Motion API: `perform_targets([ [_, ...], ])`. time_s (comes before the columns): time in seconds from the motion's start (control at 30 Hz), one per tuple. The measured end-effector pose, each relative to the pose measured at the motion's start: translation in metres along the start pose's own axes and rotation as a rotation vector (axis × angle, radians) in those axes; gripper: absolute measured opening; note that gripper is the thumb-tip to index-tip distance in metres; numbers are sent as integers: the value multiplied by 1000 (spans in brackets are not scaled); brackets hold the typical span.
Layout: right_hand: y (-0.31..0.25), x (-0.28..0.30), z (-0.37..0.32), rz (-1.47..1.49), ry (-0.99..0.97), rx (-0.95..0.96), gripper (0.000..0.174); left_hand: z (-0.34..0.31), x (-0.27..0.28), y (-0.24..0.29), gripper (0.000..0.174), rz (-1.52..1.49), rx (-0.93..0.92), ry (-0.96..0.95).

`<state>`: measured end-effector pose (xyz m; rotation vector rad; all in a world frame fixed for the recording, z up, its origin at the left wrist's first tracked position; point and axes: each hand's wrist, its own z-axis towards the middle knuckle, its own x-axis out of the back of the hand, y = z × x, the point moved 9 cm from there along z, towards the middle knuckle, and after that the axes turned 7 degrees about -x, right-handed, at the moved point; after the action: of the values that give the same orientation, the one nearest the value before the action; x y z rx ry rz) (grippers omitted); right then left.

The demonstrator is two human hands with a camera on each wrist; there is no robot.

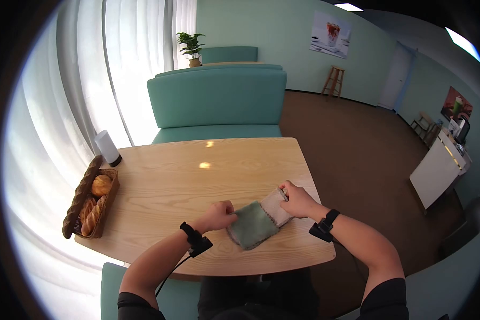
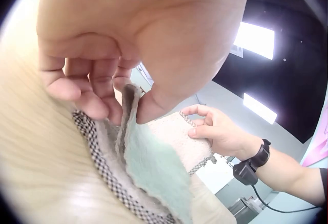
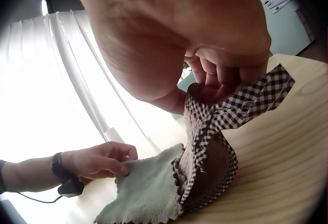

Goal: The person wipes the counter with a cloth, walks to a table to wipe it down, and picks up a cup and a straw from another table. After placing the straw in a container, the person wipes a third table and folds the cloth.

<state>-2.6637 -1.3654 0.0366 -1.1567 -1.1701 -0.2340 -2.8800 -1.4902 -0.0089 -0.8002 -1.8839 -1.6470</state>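
Observation:
A folded cloth with a pale green, fuzzy-edged face [image 1: 253,226] lies over the near right part of the table. Its cream part [image 1: 273,207] sticks out toward the right. In the left wrist view, the thumb and fingers of my left hand [image 1: 217,216] pinch the green layer's upper edge and lift it. A black-and-white checked border [image 2: 97,149] runs along the layer beneath. My right hand [image 1: 297,200] pinches the cream part's far corner. Checked trim [image 3: 251,101] hangs beside those fingers in the right wrist view, and the cloth bulges up below them.
At the table's left end stands a wicker basket [image 1: 110,205] with bread rolls, a long dark baguette [image 1: 82,194] along its side. Behind it is a white cylindrical lamp [image 1: 107,146]. A teal bench [image 1: 218,101] faces the wooden table [image 1: 165,181] from the far side.

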Motion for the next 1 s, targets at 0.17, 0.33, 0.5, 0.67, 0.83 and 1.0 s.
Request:
perform_targets([
  [0.17, -30, -5, 0, 81, -79, 33, 50, 1, -5, -16, 44, 54, 13, -17],
  [0.33, -102, -40, -27, 526, -491, 73, 45, -2, 4, -23, 45, -186, 172, -17],
  [0.5, -111, -59, -16, 131, -214, 382, 56, -10, 25, -39, 47, -27, 87, 92],
  [0.67, -87, -125, -33, -491, -51, 389, 74, -14, 28, -10, 49, -14, -18, 125],
  [0.83, -109, -152, -63, -586, -206, 505, 79, -6, 8, 19, 47, 31, -93, 48],
  [1.0, -104, -163, -74, -623, -363, 549, 77, -16, -11, 38, 48, 168, -194, -8],
])
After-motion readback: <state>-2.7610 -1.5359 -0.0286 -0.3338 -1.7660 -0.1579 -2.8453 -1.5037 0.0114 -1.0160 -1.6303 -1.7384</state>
